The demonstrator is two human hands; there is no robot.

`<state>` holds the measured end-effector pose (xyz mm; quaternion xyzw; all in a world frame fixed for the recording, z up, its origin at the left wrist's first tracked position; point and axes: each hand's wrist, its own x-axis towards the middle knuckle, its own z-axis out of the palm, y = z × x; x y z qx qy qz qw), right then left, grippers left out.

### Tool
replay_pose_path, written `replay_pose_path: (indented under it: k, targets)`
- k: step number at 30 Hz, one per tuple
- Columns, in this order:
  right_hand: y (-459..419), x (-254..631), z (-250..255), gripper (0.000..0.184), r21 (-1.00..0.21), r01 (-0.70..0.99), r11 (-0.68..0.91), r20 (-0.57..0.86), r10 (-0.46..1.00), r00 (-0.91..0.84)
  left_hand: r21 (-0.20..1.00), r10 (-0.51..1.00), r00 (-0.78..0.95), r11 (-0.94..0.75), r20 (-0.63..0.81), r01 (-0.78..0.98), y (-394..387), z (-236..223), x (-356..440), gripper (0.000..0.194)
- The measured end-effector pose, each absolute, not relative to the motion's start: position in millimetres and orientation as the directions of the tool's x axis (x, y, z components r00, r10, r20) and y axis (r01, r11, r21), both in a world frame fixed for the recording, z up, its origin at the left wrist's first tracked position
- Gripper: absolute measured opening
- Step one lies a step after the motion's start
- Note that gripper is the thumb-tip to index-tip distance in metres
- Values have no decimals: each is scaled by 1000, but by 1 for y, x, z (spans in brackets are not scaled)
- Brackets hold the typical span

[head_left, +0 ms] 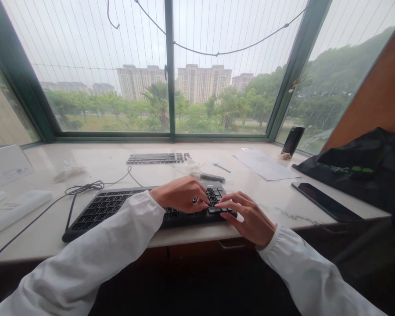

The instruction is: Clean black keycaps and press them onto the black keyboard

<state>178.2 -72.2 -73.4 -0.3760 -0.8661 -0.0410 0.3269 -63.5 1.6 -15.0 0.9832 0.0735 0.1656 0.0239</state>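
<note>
A black keyboard (118, 202) lies near the front edge of the counter, its key sockets mostly bare of caps. My left hand (181, 194) reaches across it, fingers curled and thumb and forefinger brought together at the number pad. Whatever may be between those fingertips is too small to make out. From the right, my right hand (248, 217) rests over the pad's lower corner with fingers apart. Its fingertips touch or hover by a few dark keycaps (214, 210) seated there. Both wrists are in white sleeves.
Loose keycaps (154, 158) stand in rows toward the window. Behind the number pad are a dark-handled brush (212, 177) and a thin blue stick (221, 167). Paper (265, 163), a phone (325, 202), a black cylinder (292, 141) and a dark bag (362, 169) are rightward; a cable (85, 188) runs left.
</note>
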Motion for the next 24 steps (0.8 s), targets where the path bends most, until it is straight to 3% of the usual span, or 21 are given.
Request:
replay_pose_path:
  k: [7, 12, 24]
  targets:
    - [-76, 180, -74, 36, -178, 703, 689, 612, 637, -470, 150, 197, 915, -977, 352, 152, -1, -18, -60, 23]
    - [-78, 182, -77, 24, -131, 675, 726, 615, 593, -519, 168, 215, 919, -972, 329, 167, -4, -16, -61, 21]
    - [-80, 181, -75, 22, -109, 645, 757, 654, 543, -527, -37, 322, 869, -932, 376, 361, 9, 0, -72, 52]
